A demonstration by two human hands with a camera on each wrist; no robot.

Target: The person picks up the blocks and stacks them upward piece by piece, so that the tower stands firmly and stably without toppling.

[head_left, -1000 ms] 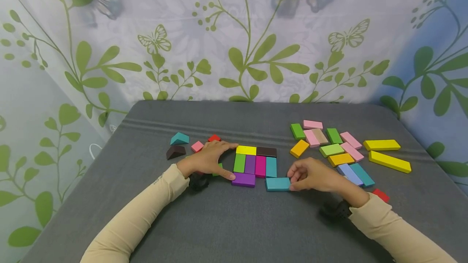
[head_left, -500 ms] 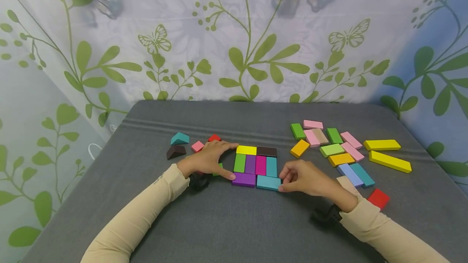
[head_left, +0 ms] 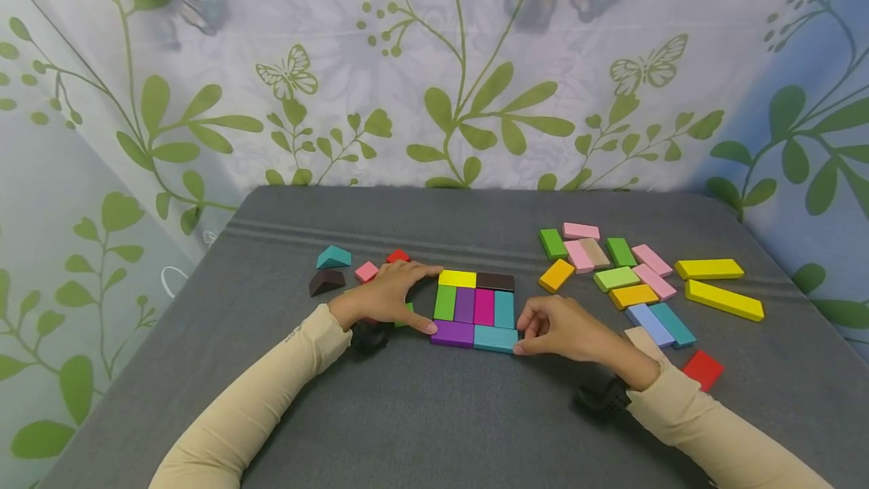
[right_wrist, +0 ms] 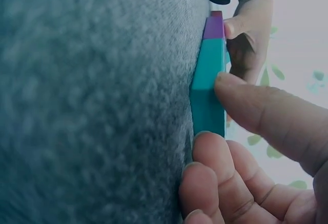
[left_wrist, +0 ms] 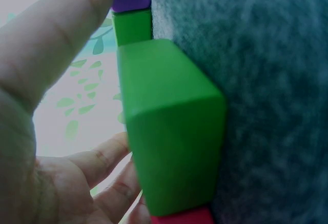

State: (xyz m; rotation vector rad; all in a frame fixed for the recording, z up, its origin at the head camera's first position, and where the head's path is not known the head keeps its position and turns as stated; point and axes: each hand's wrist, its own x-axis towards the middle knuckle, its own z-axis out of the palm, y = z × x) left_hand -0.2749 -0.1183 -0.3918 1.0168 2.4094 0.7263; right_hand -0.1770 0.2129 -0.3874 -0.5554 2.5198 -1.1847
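In the head view my left hand [head_left: 387, 293] lies spread along the left side of a flat group of coloured blocks. Its thumb touches the left end of the purple block [head_left: 452, 333], and its index finger reaches the yellow block [head_left: 458, 279]. My right hand [head_left: 566, 329] holds the right end of a teal block [head_left: 495, 339], which lies against the purple one in the front row. In the right wrist view the thumb rests on the top edge of the teal block [right_wrist: 209, 65], with the other fingers curled beside its end. A green block [left_wrist: 171, 126] stands close under the left palm.
To the right lie loose blocks, among them yellow bars [head_left: 709, 270], an orange block [head_left: 557, 276] and a red block [head_left: 703, 370]. On the left are a teal triangular block [head_left: 334, 257] and a dark brown arched block [head_left: 327, 282]. A patterned curtain [head_left: 434, 66] hangs behind the grey table [head_left: 407, 429].
My right hand has slid the teal block left, closing the gap to the purple block and lining it up in the front row. The left hand has stayed in place.
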